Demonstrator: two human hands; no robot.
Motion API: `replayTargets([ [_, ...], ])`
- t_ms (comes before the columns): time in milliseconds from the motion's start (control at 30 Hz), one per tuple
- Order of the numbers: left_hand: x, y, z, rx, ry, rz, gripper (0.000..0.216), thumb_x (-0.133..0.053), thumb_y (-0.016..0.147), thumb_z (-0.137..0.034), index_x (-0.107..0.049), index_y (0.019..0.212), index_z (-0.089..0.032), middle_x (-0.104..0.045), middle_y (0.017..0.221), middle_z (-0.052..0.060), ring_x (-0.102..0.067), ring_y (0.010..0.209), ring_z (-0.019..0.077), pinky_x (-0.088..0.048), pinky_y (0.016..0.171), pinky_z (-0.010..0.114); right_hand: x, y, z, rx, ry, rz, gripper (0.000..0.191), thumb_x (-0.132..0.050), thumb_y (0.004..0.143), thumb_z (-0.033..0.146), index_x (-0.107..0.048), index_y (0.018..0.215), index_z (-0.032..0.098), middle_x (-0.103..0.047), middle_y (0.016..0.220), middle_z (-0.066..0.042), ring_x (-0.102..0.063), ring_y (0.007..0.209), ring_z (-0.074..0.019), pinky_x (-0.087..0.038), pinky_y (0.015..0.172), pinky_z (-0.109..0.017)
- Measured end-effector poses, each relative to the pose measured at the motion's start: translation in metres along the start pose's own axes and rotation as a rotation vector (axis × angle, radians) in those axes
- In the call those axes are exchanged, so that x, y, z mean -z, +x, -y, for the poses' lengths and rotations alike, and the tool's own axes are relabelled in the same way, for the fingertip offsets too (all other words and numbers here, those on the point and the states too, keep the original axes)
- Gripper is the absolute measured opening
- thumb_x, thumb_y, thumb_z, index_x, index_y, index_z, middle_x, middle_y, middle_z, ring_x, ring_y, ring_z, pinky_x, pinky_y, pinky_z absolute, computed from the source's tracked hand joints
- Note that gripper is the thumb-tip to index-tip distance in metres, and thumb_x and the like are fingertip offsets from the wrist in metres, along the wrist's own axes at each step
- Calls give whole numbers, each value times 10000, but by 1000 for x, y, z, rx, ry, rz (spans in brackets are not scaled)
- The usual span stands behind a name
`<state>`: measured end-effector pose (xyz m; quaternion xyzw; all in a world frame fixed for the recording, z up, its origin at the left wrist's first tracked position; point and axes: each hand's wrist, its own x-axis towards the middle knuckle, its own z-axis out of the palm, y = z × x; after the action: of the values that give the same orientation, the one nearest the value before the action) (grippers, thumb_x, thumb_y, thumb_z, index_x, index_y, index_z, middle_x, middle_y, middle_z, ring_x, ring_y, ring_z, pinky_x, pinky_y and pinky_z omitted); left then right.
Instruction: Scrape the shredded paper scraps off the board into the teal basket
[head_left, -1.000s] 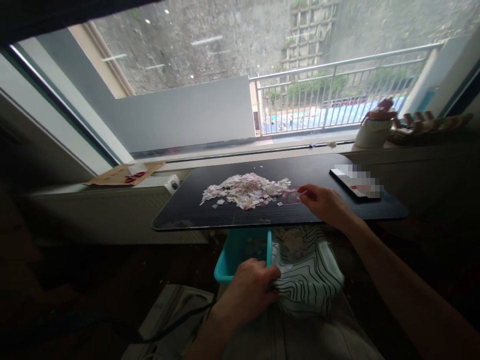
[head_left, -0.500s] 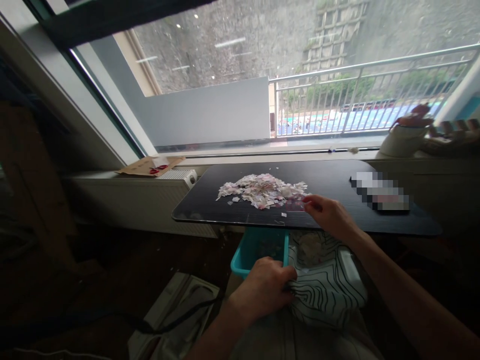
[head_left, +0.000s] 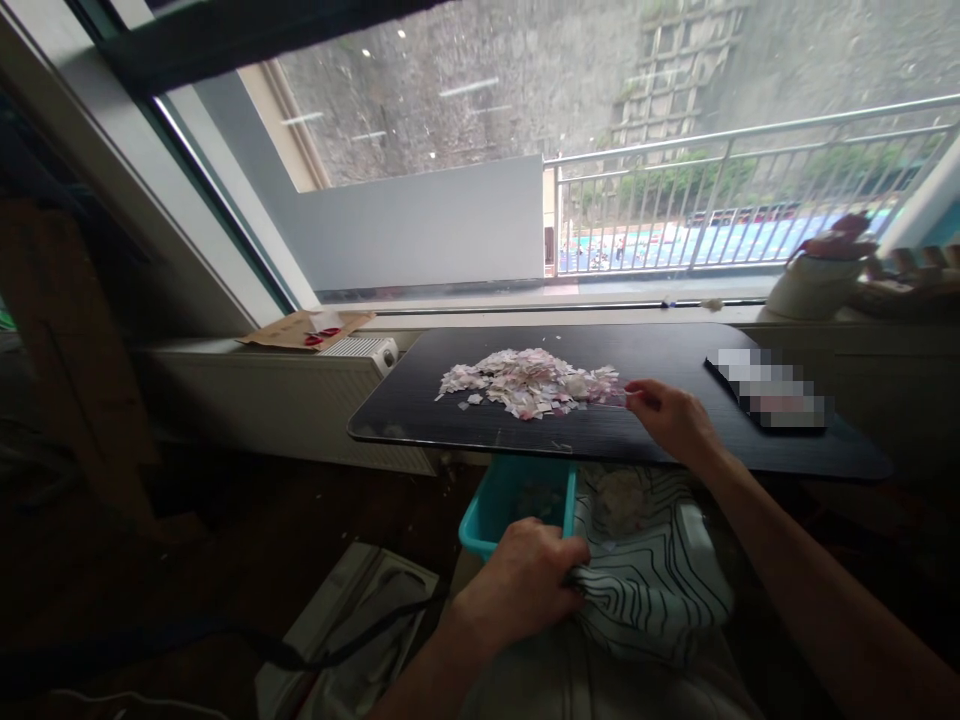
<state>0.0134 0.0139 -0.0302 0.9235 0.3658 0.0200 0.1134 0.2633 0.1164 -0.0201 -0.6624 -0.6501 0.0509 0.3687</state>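
My right hand (head_left: 671, 415) is closed in a pinch on a thin, see-through pinkish sheet (head_left: 609, 394), held low at the right end of a heap of paper scraps (head_left: 529, 380). The heap lies on a black table (head_left: 420, 415), its scraps small, white and pale pink. Below the table edge, my left hand (head_left: 521, 575) is closed round a gathered fold of a white cloth with black wavy lines (head_left: 652, 590). A turquoise bin (head_left: 480, 520) stands just behind that hand, with dim, unclear bits inside. More pale scraps (head_left: 622, 497) lie in the cloth's hollow.
A dark flat object (head_left: 772, 395), its top blurred out, lies at the table's right. A radiator (head_left: 300, 400) runs along the left under the window, with brown paper (head_left: 289, 332) and red-handled scissors (head_left: 322, 337) on top. A white bag (head_left: 806, 280) stands on the sill.
My right hand has drawn slightly up and right with the see-through sheet. A loose white scrap near the table's front edge no longer shows there. My left hand keeps its grip.
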Motion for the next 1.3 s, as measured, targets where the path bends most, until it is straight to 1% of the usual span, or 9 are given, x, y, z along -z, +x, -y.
replayTargets([
  [100,-1,-7,3,39,-18,-12,99,-651,771,-265,-635,859,-223,-606,708,0,-568,704,193,-380,641,263,-4,6,-1,14,-25,8,333,-496,818,351,-685,1048,202,-724,786,-48,-642,725,-204,-431,671,-304],
  [233,-1,-12,4,74,-32,-28,84,-648,770,-243,-635,850,-219,-606,718,1,-565,706,194,-375,635,269,-4,3,4,32,-25,31,331,-498,820,351,-689,1044,199,-720,775,-43,-635,702,-191,-425,657,-291],
  [367,-3,-11,3,65,-24,-28,103,-653,761,-246,-640,860,-219,-613,724,5,-565,708,202,-376,638,278,0,-1,7,38,5,61,312,-516,810,354,-695,1018,205,-705,726,-23,-629,668,-174,-420,641,-273],
  [533,-3,-10,3,66,-20,-25,101,-651,760,-242,-644,857,-214,-610,713,8,-564,703,201,-380,646,279,-4,3,8,71,5,40,334,-491,825,348,-687,1053,202,-719,773,-38,-638,695,-178,-424,640,-273],
  [733,1,-10,3,58,-32,20,129,-643,764,-234,-648,892,-214,-621,742,17,-571,733,205,-386,659,273,-4,0,15,104,22,76,299,-516,799,336,-701,994,204,-702,706,-21,-621,628,-160,-411,592,-255],
  [900,1,-10,3,66,-22,8,152,-643,762,-240,-654,913,-220,-624,743,19,-575,734,209,-390,661,276,-9,5,23,119,32,65,313,-494,812,331,-696,1014,204,-711,741,-29,-619,647,-161,-415,605,-257],
  [1033,-1,-11,4,67,-35,17,147,-645,763,-242,-655,908,-221,-623,746,20,-574,738,205,-394,672,272,-10,5,24,129,17,97,302,-505,798,323,-698,1000,209,-709,732,-22,-620,642,-162,-410,591,-254],
  [1167,-1,-9,4,61,-36,17,144,-638,773,-252,-649,913,-221,-614,739,13,-568,732,200,-397,687,274,-6,3,23,115,10,91,294,-512,794,328,-698,992,218,-708,727,-17,-629,654,-164,-411,595,-251],
  [1300,-2,-9,4,63,-36,15,149,-636,775,-249,-649,920,-219,-612,740,15,-569,731,200,-401,690,274,-10,5,28,112,0,95,311,-490,806,319,-693,1016,212,-714,763,-29,-627,672,-170,-413,612,-259],
])
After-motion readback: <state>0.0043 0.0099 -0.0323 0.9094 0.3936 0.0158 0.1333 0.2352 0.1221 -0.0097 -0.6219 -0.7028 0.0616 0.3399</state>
